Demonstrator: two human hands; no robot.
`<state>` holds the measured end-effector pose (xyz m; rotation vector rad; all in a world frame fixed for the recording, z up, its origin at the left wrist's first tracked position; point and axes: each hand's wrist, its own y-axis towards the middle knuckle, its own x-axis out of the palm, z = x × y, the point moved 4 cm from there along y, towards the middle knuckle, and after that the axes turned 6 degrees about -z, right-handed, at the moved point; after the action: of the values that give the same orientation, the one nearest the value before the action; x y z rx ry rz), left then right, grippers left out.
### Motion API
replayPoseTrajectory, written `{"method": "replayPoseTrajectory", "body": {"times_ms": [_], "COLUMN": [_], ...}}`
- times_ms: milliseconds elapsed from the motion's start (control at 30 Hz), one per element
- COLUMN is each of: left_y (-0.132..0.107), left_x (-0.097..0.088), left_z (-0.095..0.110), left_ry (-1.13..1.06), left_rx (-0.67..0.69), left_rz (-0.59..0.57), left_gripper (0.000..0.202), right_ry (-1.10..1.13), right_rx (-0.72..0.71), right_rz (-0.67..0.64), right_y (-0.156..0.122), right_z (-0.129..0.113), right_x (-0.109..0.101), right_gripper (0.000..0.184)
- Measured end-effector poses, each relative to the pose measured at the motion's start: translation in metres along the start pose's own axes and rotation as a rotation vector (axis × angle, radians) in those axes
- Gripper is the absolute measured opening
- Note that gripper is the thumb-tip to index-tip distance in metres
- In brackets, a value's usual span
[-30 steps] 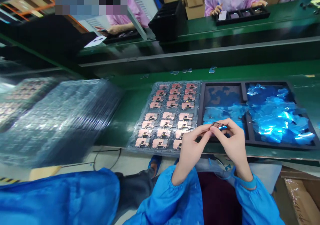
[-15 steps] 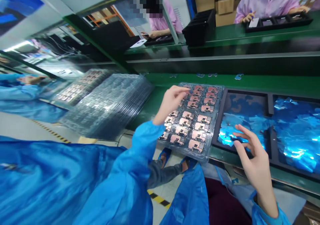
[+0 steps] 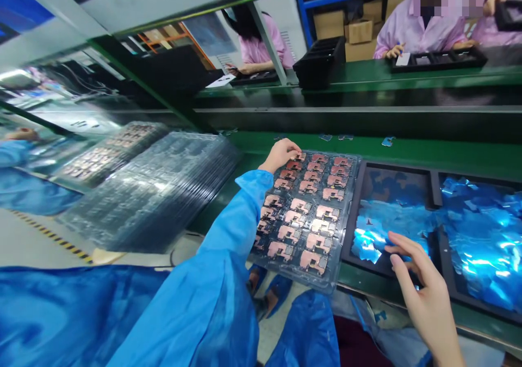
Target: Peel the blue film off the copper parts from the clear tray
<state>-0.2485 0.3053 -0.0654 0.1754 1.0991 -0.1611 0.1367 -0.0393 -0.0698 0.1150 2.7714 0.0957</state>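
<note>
My left hand (image 3: 282,155) has its fingers pinched together at the far left corner of a clear plastic tray (image 3: 332,280). Under the fingertips is a copper-coloured circuit board (image 3: 301,156); whatever small thing the pinch may hold is hidden. Similar boards (image 3: 314,261) fill the tray's pockets in rows. My right hand (image 3: 424,291) hovers over the near edge of a black box (image 3: 354,220), thumb and fingers apart, nothing visible between them. Inside that box lie loose pieces of shiny blue film (image 3: 369,242).
Blue film pieces (image 3: 485,242) fill the right compartment. A tall leaning stack of clear trays (image 3: 163,187) stands left, beside another tray of boards (image 3: 110,149). Small blue pieces (image 3: 388,141) lie on the green bench. Co-workers in pink (image 3: 408,24) sit opposite; a blue sleeve (image 3: 36,190) shows left.
My left hand has moved from above the tray's upper middle to its far left corner and lowered onto a board. My right hand has shifted slightly down and right. The view has tilted up.
</note>
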Motion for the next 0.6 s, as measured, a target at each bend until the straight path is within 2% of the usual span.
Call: {"method": "replayPoseTrajectory", "body": {"times_ms": [100,167,233,367,467,533,600], "left_y": [-0.013,-0.033,-0.066,-0.156,-0.210,-0.229,-0.236], "left_x": [0.001,-0.012,-0.039,-0.106,-0.140,-0.152,-0.161], "left_z": [0.006,0.003,-0.008,-0.047,-0.076,-0.091,-0.102], "left_ry": [0.083,0.155,0.246,0.415,0.458,0.457,0.443], "left_rx": [0.003,-0.051,-0.168,-0.546,-0.770,-0.830,-0.845], "left_rz": [0.052,0.116,0.218,0.423,0.440,0.412,0.378], "left_gripper": [0.017,0.024,0.032,0.036,0.027,0.023,0.022], "right_ry": [-0.027,-0.054,-0.058,-0.003,0.036,0.047,0.036], "right_rx": [-0.030,-0.065,-0.103,-0.141,-0.160,-0.163,-0.159], "right_rz": [-0.020,-0.040,-0.054,-0.097,-0.154,-0.182,-0.192], "right_y": [0.001,0.000,0.001,0.007,0.013,0.015,0.016], "right_z": [0.001,0.005,0.013,0.031,0.036,0.036,0.035], "right_x": [0.002,0.002,-0.001,-0.001,0.007,0.012,0.016], "right_gripper": [0.031,0.031,0.031,0.036,0.037,0.037,0.038]}}
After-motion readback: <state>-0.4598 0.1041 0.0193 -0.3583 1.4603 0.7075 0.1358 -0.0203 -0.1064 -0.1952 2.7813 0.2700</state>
